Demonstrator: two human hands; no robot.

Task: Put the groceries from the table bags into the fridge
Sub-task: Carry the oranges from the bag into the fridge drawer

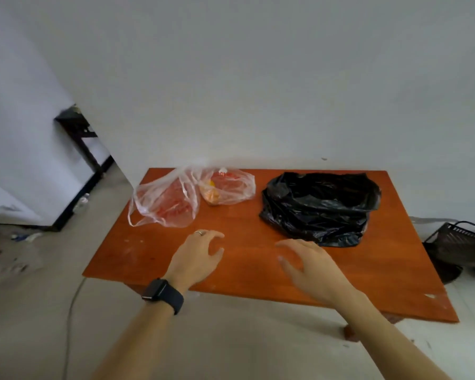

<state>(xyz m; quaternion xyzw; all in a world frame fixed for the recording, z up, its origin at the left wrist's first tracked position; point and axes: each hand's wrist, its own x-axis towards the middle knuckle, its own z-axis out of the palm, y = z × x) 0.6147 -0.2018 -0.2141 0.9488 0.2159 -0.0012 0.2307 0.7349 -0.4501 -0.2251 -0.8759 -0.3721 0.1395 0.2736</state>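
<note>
Both hands (pixel 196 256) (pixel 310 266) over table (pixel 258 270), fingers (pixel 214 235) spread, empty

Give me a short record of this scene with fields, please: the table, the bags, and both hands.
table: orange wooden table, against a white wall
clear bags: two, at the far left, touching; orange item inside the right one
black bag, at the far right, crumpled
left hand: open, empty, over the table
right hand: open, empty, near the black bag
fridge: not in view
</note>
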